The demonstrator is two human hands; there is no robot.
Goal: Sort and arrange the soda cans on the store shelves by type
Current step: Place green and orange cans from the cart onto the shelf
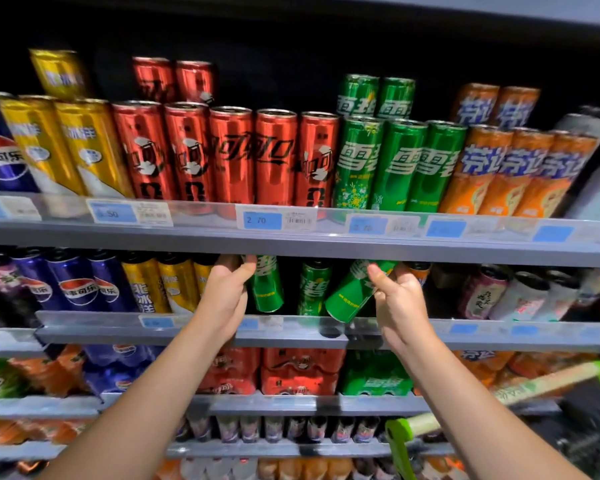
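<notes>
On the second grey metal shelf [194, 336] of a store cooler, blue cans [78, 285] and yellow cans [153, 284] stand at left. The person's left hand [227, 292] curls round an upright slim green soda can [266, 289]. Just right of it stands another upright green can [312, 289]. The right hand [397, 299] grips a third green soda can [352, 292], tilted with its base toward the shelf's front rail. A green cart handle [406, 427] shows at lower right.

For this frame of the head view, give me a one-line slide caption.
Left hand and right hand each hold a green metal soda can at the second grey store shelf, right can tilted.
</notes>
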